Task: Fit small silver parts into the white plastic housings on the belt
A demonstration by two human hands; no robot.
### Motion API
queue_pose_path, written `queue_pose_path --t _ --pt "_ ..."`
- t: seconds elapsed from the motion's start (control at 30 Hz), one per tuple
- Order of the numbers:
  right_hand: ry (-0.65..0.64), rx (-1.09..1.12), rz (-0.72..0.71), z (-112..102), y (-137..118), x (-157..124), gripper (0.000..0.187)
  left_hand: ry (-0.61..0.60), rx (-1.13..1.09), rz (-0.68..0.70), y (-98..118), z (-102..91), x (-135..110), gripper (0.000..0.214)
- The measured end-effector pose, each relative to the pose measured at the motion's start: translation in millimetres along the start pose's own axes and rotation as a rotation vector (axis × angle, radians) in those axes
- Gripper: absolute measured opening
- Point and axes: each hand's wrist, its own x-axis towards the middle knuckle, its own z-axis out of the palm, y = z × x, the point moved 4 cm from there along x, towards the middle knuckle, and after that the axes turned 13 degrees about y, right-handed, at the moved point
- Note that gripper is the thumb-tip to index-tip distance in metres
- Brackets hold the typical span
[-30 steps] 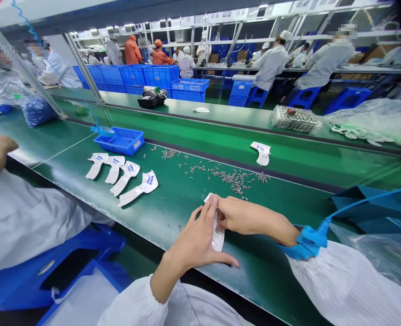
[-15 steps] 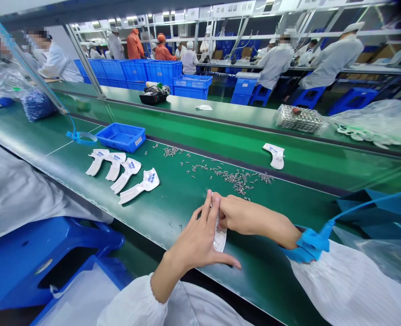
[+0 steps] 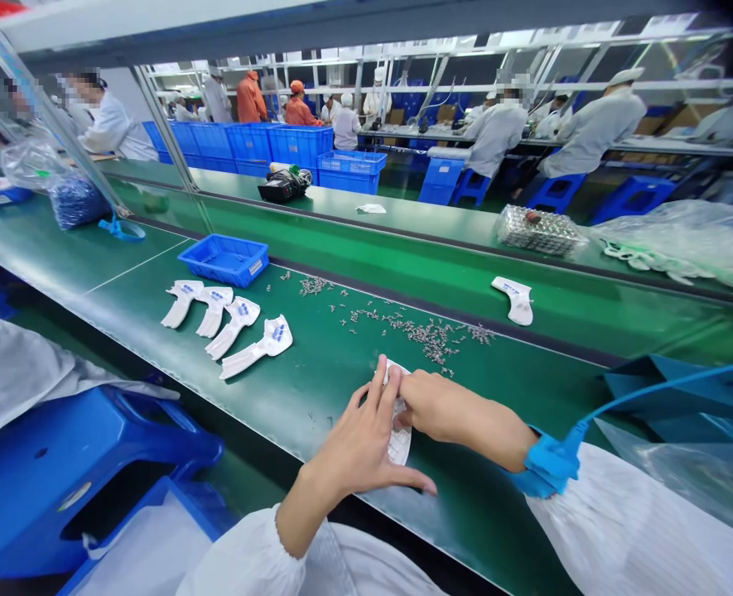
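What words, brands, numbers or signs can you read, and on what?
None is readable.
Label on the middle blue tray: too small.
Label on the far-left blue tray: too small.
Sticker on the near blue stool: blurred.
Blue marks on white pieces: too small.
Held white piece: none readable.

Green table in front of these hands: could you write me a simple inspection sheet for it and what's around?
Surface: green table, shiny, with a white line across its left part.
Job's things: white piece at the hands; four similar pieces side by side to the left; loose metal bits scattered beyond the hands.
Clutter: blue tray beyond the four pieces; black device with wires on the far ledge.
Hands: left hand touches the white piece, thumb spread; right hand touches it with curled fingers, grip partly hidden.
Cables: blue cord from the right wristband toward the picture's right edge.
Surroundings: people in white or orange; blue bins.
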Motion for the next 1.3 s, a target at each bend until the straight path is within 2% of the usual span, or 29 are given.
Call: queue_pose_path --t 0.1,0.17,0.27,0.33,0.43,0.57,0.73,0.9,1.0,1.13,1.2,1.3 --pt "0.055 0.035 -0.046 -8 15 -5 0.021 0.005 0.024 0.019 1 0.2 -1 0.143" --pt "0.185 0.076 -0.043 -16 38 -11 0.019 0.011 0.042 0.019 2 0.2 -1 0.143" --pt "0.411 0.012 0.064 -21 82 -23 0.026 0.005 0.048 -0.004 2 -0.2 -2 0.142" --pt "0.438 -0.023 0.109 -12 104 -29 0.028 0.001 0.051 -0.007 3 -0.8 -3 0.139" --pt "0.418 -0.01 0.124 4 118 -33 0.022 0.005 0.056 0.0 3 -2.1 -2 0.134" --pt "0.44 0.012 0.149 10 117 -33 0.015 -0.017 0.069 0.001 3 -1.9 0 0.133" --pt "0.477 0.131 0.167 1 111 -40 0.023 -0.028 0.09 0.007 2 0.2 0 0.132" --pt "0.397 0.312 0.112 8 87 -47 0.023 -0.021 0.075 0.011 0 2.5 -1 0.132" --pt "0.357 0.242 0.121 18 81 -49 0.019 -0.026 0.075 0.014 0 2.6 -1 0.132" --pt "0.369 0.092 0.194 23 87 -52 0.018 -0.031 0.093 0.021 2 1.8 1 0.133" --pt "0.376 0.111 0.209 20 86 -54 0.017 -0.032 0.092 0.01 2 1.6 1 0.132" --pt "0.349 0.294 0.21 14 73 -58 0.012 -0.035 0.076 -0.008 1 1.7 1 0.131"
